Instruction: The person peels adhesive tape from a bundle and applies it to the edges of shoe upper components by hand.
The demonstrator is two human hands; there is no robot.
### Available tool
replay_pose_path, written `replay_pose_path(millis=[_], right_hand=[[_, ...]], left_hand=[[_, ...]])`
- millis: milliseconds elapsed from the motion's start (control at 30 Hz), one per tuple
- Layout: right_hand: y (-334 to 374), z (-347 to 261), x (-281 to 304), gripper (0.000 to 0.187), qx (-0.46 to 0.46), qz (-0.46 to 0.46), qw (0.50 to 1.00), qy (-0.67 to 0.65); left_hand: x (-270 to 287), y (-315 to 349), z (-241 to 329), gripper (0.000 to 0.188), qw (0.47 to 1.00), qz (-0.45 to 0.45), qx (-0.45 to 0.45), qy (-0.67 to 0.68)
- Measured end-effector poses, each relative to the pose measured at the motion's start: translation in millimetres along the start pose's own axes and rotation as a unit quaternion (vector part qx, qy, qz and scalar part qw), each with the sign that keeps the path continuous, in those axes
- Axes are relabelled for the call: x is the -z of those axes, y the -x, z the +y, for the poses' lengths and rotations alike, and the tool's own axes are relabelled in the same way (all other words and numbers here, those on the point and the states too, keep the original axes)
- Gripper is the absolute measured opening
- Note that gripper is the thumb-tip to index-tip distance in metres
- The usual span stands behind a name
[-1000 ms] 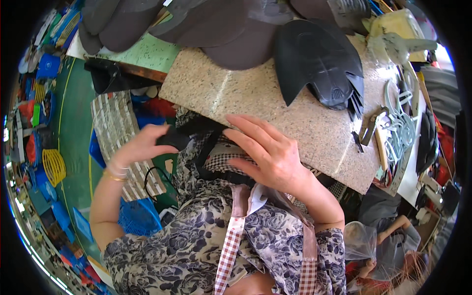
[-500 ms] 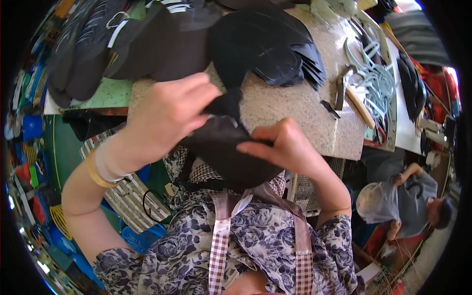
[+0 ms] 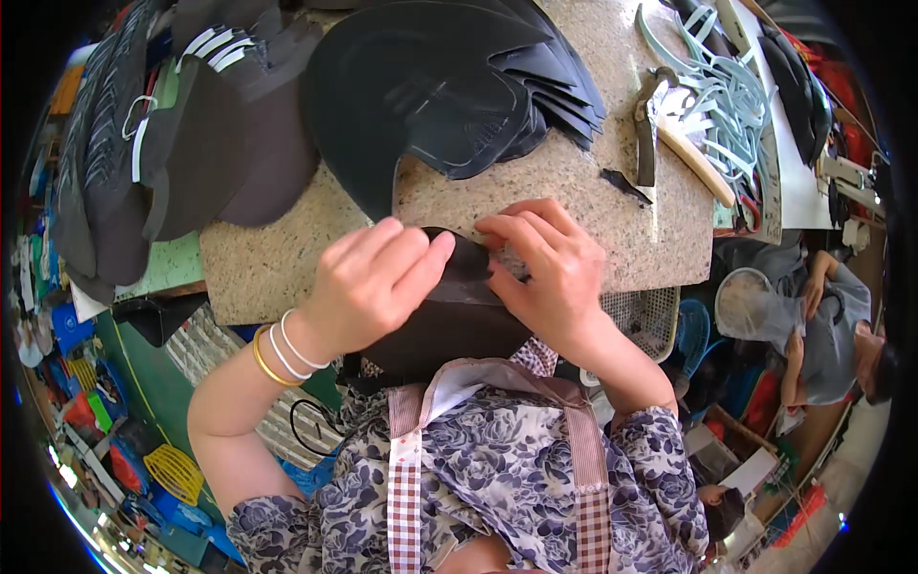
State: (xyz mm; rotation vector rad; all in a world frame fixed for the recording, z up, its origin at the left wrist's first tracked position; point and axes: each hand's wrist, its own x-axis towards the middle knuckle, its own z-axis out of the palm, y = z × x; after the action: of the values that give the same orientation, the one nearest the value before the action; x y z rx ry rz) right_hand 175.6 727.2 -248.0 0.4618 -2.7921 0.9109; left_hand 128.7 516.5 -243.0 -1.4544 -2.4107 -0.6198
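My left hand (image 3: 375, 279) and my right hand (image 3: 553, 273) are at the near edge of the stone-topped bench, one on each side of a dark, flexible leather-like piece (image 3: 449, 333). Both hands have their fingers closed on its upper edge, where it folds over. The lower part of the piece hangs down in front of my apron. Just beyond my hands lies a fanned stack of black cut pieces (image 3: 382, 91), with a pointed tip toward me.
Dark brown cut pieces (image 3: 234, 143) lie in piles at the left. A wooden-handled hammer (image 3: 690, 158), a black scrap (image 3: 626, 184) and a tangle of pale blue strips (image 3: 732, 105) are at the right. Another person (image 3: 827, 316) sits farther right.
The dark piece has straightened between my hands, and its upper edge is folded over. My left hand has come down and my right hand up to that edge. The view has shifted.
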Motion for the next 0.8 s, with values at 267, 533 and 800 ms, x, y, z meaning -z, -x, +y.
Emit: replay_pose_path(millis=[267, 533, 800], right_hand=[[-3, 3, -22, 0.046, 0.031, 0.089, 0.996, 0.01], [-5, 13, -14, 0.042, 0.15, 0.061, 0.987, 0.002], [-12, 9, 12, 0.039, 0.206, -0.059, 0.972, 0.093]], left_hand=[[10, 2, -2, 0.038, 0.969, 0.013, 0.217, 0.121], [5, 21, -5, 0.037, 0.99, 0.001, 0.102, 0.093], [11, 18, -1, 0.039, 0.994, -0.063, 0.083, 0.023]])
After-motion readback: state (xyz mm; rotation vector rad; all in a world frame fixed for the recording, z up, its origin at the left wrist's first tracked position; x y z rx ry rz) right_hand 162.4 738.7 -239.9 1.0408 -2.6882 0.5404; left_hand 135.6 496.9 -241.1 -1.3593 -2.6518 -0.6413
